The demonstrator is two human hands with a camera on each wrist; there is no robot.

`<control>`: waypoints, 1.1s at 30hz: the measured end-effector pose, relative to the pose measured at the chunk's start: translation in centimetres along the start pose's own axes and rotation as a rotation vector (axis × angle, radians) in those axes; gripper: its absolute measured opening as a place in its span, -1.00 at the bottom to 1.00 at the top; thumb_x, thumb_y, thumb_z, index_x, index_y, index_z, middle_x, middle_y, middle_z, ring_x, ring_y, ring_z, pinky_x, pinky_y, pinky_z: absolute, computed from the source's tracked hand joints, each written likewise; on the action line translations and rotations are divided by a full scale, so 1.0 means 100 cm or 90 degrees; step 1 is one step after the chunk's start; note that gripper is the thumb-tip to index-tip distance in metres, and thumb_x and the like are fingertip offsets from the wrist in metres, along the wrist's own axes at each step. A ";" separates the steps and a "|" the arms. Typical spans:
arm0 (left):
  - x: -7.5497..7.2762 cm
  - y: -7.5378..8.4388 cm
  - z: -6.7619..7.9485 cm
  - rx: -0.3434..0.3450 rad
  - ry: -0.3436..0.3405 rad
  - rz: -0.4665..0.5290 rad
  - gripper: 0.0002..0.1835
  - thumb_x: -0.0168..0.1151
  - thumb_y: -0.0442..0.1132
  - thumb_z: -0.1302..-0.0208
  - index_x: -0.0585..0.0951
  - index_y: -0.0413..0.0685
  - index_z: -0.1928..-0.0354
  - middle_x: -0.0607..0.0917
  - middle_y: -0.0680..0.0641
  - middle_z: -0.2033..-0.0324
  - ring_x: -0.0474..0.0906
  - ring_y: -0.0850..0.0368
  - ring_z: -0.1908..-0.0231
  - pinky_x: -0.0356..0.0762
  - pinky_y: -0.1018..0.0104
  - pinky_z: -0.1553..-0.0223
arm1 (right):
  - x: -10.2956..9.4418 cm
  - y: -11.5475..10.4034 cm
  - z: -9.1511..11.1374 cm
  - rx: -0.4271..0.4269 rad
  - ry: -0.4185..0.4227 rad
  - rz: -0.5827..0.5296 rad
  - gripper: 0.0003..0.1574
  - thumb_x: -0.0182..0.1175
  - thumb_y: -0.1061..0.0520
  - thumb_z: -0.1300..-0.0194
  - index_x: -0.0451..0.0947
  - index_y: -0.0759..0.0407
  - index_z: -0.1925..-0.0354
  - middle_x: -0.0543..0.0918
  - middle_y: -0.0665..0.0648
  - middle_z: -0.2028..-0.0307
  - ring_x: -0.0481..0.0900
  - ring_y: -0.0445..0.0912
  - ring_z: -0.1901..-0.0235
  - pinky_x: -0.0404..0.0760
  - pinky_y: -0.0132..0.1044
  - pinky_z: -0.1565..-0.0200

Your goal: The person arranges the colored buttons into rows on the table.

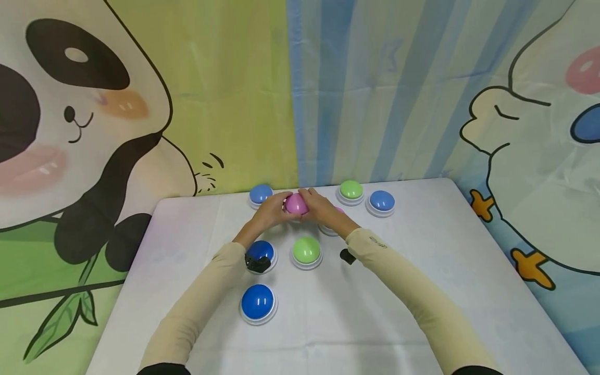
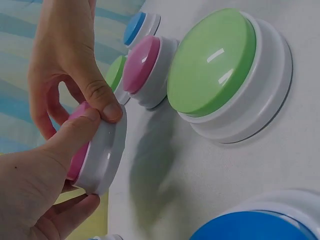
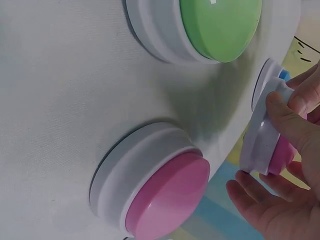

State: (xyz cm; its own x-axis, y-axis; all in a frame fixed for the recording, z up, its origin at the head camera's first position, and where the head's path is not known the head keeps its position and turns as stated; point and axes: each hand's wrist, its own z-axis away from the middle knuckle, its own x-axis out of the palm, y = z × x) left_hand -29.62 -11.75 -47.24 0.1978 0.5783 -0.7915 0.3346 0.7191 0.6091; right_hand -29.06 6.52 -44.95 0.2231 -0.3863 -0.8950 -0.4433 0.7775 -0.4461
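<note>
Both hands hold a pink push button with a white base toward the far side of the table. My left hand grips its left side, thumb against the white base and fingers underneath. From the other side, my right hand pinches the rim, its thumb on the base. The button is tilted, raised off the tabletop, with a shadow below. A second pink button sits on the table, partly hidden by the right wrist in the head view. Nearer to me stands a green button.
On the left are a near blue button, another blue one partly behind the left wrist, and a far blue one. At the back right stand a green button and a blue button. Printed curtains border the white table.
</note>
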 end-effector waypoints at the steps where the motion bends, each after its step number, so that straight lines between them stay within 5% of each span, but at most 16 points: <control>1: 0.000 0.000 0.001 0.001 0.002 -0.004 -0.22 0.47 0.01 -0.06 0.43 -0.20 -0.28 0.60 -0.20 -0.15 0.57 -0.08 -0.09 0.58 0.09 -0.13 | -0.001 0.000 0.001 -0.004 0.000 -0.004 0.00 0.44 0.11 -0.08 0.17 0.26 -0.37 0.40 0.37 -0.20 0.50 0.18 -0.14 0.51 0.01 -0.22; 11: -0.002 0.007 0.009 0.018 0.010 0.000 -0.22 0.48 0.04 -0.03 0.44 -0.15 -0.26 0.61 -0.15 -0.13 0.57 -0.02 -0.05 0.60 0.13 -0.09 | -0.006 0.003 0.013 -0.009 0.002 -0.060 0.15 0.47 0.02 -0.06 0.06 0.24 -0.45 0.33 0.34 -0.32 0.43 0.16 -0.25 0.44 0.00 -0.30; 22: -0.002 0.017 0.024 0.021 0.007 0.022 -0.22 0.48 0.06 -0.03 0.43 -0.10 -0.27 0.59 -0.12 -0.13 0.56 0.01 -0.07 0.63 0.17 -0.06 | -0.008 0.004 0.025 -0.036 0.006 -0.032 0.13 0.49 -0.02 -0.03 0.13 0.26 -0.41 0.37 0.32 -0.30 0.47 0.13 -0.23 0.49 -0.02 -0.26; 33: -0.001 0.024 0.034 0.042 0.014 0.013 -0.23 0.48 0.11 -0.01 0.44 -0.03 -0.25 0.61 -0.06 -0.09 0.56 0.08 -0.03 0.63 0.21 -0.04 | -0.009 0.000 0.041 -0.053 0.041 -0.013 -0.06 0.49 -0.09 -0.01 0.35 0.28 -0.23 0.51 0.26 -0.07 0.55 0.07 -0.04 0.59 -0.09 -0.12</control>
State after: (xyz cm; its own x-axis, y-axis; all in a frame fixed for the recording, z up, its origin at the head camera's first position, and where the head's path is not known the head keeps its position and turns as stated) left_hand -25.70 -11.39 -45.87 0.1855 0.6019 -0.7767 0.3907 0.6800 0.6204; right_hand -25.73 8.94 -44.12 0.1775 -0.4343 -0.8831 -0.5106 0.7265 -0.4599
